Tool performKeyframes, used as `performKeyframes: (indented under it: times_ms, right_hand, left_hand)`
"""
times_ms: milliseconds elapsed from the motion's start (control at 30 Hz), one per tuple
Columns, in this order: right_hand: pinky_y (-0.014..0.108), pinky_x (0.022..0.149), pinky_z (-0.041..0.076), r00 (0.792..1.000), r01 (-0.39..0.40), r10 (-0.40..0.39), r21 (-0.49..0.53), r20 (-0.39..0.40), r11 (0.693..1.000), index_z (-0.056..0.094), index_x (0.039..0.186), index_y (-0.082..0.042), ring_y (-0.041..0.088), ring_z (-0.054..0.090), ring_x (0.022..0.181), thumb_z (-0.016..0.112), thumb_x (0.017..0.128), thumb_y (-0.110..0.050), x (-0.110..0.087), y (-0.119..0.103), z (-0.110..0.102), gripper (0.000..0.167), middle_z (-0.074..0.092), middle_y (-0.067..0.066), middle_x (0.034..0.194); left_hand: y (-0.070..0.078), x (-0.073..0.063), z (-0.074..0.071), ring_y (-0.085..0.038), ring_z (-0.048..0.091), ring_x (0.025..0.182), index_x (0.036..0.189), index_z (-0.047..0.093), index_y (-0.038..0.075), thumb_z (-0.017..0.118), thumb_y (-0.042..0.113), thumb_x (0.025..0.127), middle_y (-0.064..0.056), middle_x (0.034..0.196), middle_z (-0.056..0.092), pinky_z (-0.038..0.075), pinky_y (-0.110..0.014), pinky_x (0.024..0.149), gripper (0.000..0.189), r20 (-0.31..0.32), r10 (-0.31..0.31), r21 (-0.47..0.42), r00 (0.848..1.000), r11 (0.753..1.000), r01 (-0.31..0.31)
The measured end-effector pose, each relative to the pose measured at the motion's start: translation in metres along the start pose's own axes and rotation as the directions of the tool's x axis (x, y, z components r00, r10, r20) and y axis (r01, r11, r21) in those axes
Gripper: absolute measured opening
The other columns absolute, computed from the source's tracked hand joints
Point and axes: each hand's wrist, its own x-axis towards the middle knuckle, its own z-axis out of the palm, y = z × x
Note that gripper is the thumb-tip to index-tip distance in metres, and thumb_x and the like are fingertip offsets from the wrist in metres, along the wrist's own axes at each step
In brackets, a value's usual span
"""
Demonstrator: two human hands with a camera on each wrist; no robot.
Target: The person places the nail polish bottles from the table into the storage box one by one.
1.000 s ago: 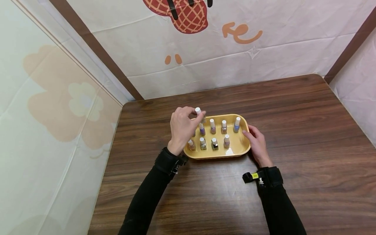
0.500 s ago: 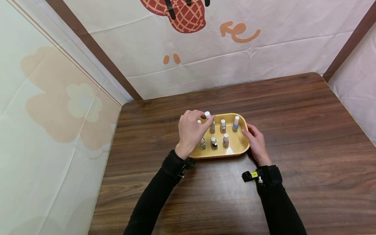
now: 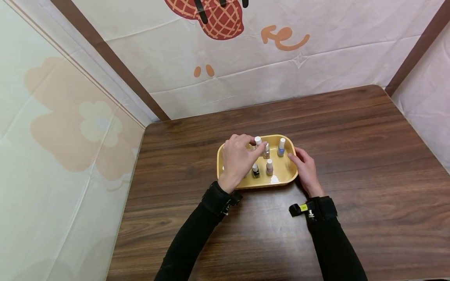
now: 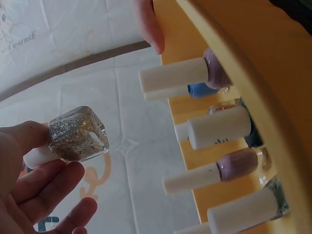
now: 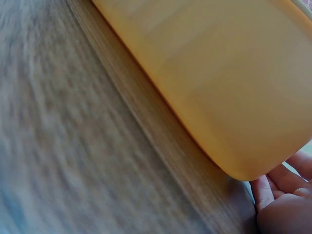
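My left hand (image 3: 240, 160) pinches a nail polish bottle (image 4: 80, 135) above the yellow tray (image 3: 286, 173). Silver and gold glitter shows through its clear glass, and its white cap lies in the fingers. Several more white-capped nail polish bottles stand in the tray, among them a blue bottle (image 3: 281, 148), a mauve bottle (image 3: 269, 168) and a dark bottle (image 3: 256, 171). The left hand hides those at the tray's left part in the head view. At the tray's right end my right hand (image 3: 306, 171) grips the rim, thumb on top, fingers along the outer wall.
The tray rests on a dark wood-grain table (image 3: 351, 156). Behind it hangs a white printed cloth (image 3: 246, 86), and a pale panel with a flower print (image 3: 102, 121) borders the left side. Black straps circle both wrists.
My left hand has moved right over the tray with the glitter nail polish bottle, from its left end to near the middle. The right hand stays on the tray's end.
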Motion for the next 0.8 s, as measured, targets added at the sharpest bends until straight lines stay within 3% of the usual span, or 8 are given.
performKeyframes:
  times_ms: [400,800]
  right_hand:
    - [0.011,0.085,0.046,0.999,0.031,-0.032,0.037,0.007,0.999,0.052,0.135,0.000,0.000,0.055,0.100,0.058,0.097,-0.021,0.000,0.002,-0.001,0.044,0.054,0.017,0.130]
    - [0.009,0.085,0.045,1.000,0.021,-0.021,0.030,0.017,0.999,0.051,0.137,-0.001,0.000,0.053,0.103,0.057,0.097,-0.023,0.000,0.000,-0.001,0.046,0.053,0.018,0.135]
  left_hand:
    - [0.009,-0.006,0.009,-0.014,0.056,0.065,0.075,0.073,0.013,0.072,0.040,0.084,0.004,0.070,0.069,0.041,-0.026,0.058,0.029,0.000,0.025,0.023,1.000,0.999,-0.025]
    - [0.024,-0.007,0.028,-0.012,0.061,0.069,0.073,0.071,0.016,0.074,0.041,0.082,0.006,0.070,0.068,0.044,-0.027,0.059,0.026,-0.012,0.055,0.050,0.998,0.997,-0.055]
